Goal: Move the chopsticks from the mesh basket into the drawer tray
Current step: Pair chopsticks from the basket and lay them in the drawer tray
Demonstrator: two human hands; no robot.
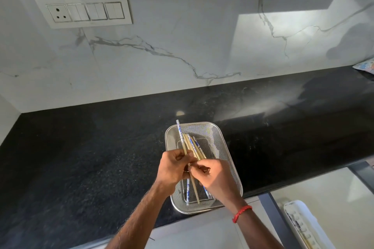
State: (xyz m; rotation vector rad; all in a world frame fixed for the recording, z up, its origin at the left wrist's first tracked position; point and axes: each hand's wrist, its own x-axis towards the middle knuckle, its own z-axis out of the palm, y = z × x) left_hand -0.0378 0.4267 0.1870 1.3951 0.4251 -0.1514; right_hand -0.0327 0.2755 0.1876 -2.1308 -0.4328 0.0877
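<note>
Left hand [175, 164]: grips the chopsticks [190, 145] bundle.
Right hand [214, 178]: pinches the same bundle.
Mesh basket [226, 147]: some sticks remain.
Drawer tray [303, 222]: mostly unfilled, it seems.

Dim, wide-angle warp, sunlit wall [283, 32] patch

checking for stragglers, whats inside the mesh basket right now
Inside the mesh basket, only chopsticks show, gathered by the left hand and right hand. The hands cover the basket's middle.
</note>
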